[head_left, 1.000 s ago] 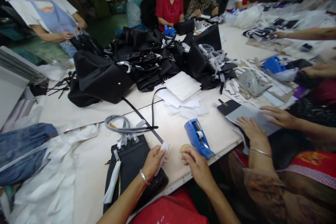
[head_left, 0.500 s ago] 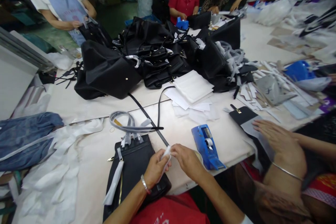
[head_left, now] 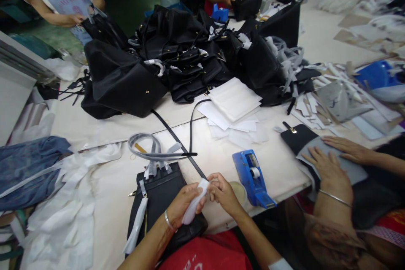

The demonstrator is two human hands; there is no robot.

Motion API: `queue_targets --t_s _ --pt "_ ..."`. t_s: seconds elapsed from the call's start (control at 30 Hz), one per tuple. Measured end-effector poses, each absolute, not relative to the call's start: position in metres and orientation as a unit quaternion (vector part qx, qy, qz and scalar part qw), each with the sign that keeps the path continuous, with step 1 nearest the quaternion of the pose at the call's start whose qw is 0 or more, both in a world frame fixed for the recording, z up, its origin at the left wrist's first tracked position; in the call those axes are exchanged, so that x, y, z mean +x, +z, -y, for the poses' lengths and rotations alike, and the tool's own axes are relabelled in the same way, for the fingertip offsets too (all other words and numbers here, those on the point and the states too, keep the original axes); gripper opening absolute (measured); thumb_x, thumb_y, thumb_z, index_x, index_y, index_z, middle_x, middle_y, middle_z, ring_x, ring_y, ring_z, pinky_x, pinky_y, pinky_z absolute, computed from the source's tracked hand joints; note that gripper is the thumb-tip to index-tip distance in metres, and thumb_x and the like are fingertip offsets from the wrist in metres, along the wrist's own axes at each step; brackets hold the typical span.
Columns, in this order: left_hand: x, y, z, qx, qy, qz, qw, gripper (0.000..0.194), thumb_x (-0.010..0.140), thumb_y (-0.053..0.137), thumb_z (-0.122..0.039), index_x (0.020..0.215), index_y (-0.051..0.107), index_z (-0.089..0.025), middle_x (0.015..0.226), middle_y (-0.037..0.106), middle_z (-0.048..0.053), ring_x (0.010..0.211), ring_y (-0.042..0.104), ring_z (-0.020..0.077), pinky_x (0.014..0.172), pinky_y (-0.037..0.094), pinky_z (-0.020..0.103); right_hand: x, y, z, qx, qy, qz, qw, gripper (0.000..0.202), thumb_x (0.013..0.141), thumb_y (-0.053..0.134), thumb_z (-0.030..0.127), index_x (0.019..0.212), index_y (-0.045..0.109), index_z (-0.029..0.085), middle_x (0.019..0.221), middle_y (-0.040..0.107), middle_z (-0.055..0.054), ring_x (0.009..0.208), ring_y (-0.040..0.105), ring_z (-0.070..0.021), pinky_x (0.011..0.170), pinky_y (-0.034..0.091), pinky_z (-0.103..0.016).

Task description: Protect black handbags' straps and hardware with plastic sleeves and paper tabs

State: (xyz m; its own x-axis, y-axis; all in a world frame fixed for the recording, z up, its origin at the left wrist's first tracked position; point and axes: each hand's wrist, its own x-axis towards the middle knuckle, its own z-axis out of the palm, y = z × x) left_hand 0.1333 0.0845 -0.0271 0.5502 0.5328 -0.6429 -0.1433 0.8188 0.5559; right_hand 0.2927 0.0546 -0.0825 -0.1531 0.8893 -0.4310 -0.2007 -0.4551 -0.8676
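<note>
Left hand (head_left: 183,206) grips a white wrap (head_left: 193,209); right hand (head_left: 225,194) curls at its edge, grip unclear; black bag (head_left: 163,192) under left hand; blue tape dispenser (head_left: 251,181) beside right.

A long pale worktable (head_left: 109,190) fills the room, its green floor (head_left: 137,0) receding into dim shadow.

The pale table (head_left: 110,194) bears black bags (head_left: 123,80), white sheets (head_left: 235,99) and a blue tape dispenser (head_left: 253,183).

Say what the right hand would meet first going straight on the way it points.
Probably the white wrap held in the left hand; the right hand looks right beside it, though depth leaves contact unclear.
</note>
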Motion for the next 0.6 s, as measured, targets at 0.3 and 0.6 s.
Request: queue_targets --t_s 0.3,0.6 --pt "0.142 -0.035 -0.074 0.347 0.2 -0.477 0.782 0.036 0.08 0.055 -0.05 0.086 0.057 -0.015 0.064 0.057 0.001 0.045 0.045 0.0076 0.044 0.034 0.019 0.304 -0.058 -0.057 -0.518 0.646 0.382 0.41 0.033 0.081 0.056 0.033 0.112 0.053 0.02 0.097 0.06 -0.005 0.073 0.056 -0.0134 0.059 0.046 -0.024" --pt "0.136 -0.038 -0.058 0.412 0.214 -0.512 0.722 0.037 0.082 0.051 -0.051 0.095 0.057 -0.016 0.075 0.061 0.003 0.059 0.055 0.0125 0.054 0.042 0.023 0.279 -0.064 -0.065 -0.608 0.508 0.483 0.374 0.016 0.082 0.052 0.029 0.091 0.062 0.021 0.08 0.061 0.0 0.069 0.054 -0.0137 0.063 0.043 -0.025"
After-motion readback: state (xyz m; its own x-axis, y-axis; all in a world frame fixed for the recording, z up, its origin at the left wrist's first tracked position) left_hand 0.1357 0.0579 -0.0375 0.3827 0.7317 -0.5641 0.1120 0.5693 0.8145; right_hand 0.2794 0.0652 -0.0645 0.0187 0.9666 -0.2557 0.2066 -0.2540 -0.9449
